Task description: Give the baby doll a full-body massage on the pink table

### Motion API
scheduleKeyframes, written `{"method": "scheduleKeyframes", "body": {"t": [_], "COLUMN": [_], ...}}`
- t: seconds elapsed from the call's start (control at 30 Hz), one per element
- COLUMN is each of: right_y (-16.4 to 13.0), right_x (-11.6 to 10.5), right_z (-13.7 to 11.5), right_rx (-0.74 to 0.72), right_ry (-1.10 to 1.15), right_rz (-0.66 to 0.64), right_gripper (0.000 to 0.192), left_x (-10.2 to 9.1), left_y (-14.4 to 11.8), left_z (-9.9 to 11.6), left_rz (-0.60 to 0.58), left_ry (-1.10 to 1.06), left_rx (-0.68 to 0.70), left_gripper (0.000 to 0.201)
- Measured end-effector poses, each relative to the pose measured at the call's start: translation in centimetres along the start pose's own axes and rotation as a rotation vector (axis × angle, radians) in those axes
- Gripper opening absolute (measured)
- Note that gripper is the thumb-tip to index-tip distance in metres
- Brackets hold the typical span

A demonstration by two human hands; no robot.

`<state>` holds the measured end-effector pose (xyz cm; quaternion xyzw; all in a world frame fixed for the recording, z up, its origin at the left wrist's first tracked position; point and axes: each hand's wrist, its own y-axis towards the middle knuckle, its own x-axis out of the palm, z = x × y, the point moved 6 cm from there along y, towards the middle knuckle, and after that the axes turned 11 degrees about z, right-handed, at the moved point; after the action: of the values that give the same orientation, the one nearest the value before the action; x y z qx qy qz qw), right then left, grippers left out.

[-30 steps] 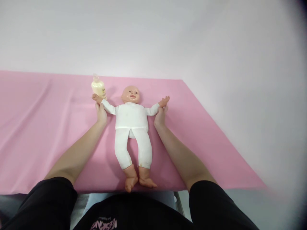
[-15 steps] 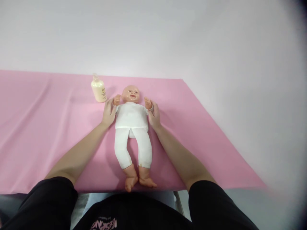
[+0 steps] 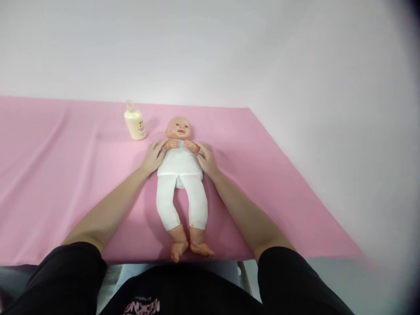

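The left hand (image 3: 152,156) and right hand (image 3: 206,160) each grasp an arm of the doll (image 3: 180,175) and now press both arms folded together on its chest, under the chin; half a second ago the arms were raised beside the head. The doll lies face up on the pink sheet (image 3: 65,183) covering the table. The bottle (image 3: 134,124) stands unmoved, near the doll's head.
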<state>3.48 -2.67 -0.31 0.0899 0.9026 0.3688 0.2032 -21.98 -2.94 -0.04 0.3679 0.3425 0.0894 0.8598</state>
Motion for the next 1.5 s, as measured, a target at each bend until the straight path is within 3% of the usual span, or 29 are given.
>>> {"method": "scheduleKeyframes", "body": {"t": [0.17, 0.3, 0.47, 0.63, 0.73, 0.83, 0.97, 1.13, 1.37, 1.5], "right_y": [-0.1, 0.1, 0.8, 0.2, -0.4, -0.7, -0.6, -0.2, 0.4, 0.2], "right_x": [-0.4, -0.8, -1.9, -2.8, -2.8, -2.7, -2.6, -2.9, -2.3, -1.6], "right_z": [0.8, 0.6, 0.4, 5.8, 9.4, 11.1, 10.7, 7.3, 1.0, -0.4], "right_rx": [0.063, 0.133, 0.096, 0.295, 0.434, 0.485, 0.463, 0.401, 0.215, 0.145], "right_ry": [0.101, 0.255, 0.332, 0.372, 0.396, 0.423, 0.472, 0.413, 0.387, 0.329], "right_rz": [0.075, 0.146, 0.253, 0.439, 0.537, 0.585, 0.584, 0.528, 0.309, 0.217], "right_gripper": [0.051, 0.050, 0.058, 0.057, 0.056, 0.056, 0.056, 0.060, 0.061, 0.055], "left_x": [-0.7, -1.7, -2.7, -2.5, -2.4, -2.5, -2.4, -2.4, -2.9, -2.7], "left_y": [0.2, 0.3, -0.2, -1.0, -1.2, -1.1, -1.3, -1.3, -0.3, 0.0], "left_z": [0.2, 0.1, -2.9, -6.7, -7.5, -7.4, -7.5, -7.5, -3.8, -1.5], "left_rz": [0.077, 0.207, 0.472, 0.659, 0.716, 0.730, 0.738, 0.692, 0.535, 0.404], "left_ry": [-0.100, -0.309, -0.504, -0.630, -0.700, -0.734, -0.740, -0.665, -0.523, -0.456], "left_rx": [-0.036, -0.140, -0.431, -0.823, -0.940, -0.925, -0.898, -0.849, -0.494, -0.321], "left_gripper": [0.059, 0.060, 0.057, 0.031, 0.028, 0.026, 0.025, 0.030, 0.054, 0.062]}}
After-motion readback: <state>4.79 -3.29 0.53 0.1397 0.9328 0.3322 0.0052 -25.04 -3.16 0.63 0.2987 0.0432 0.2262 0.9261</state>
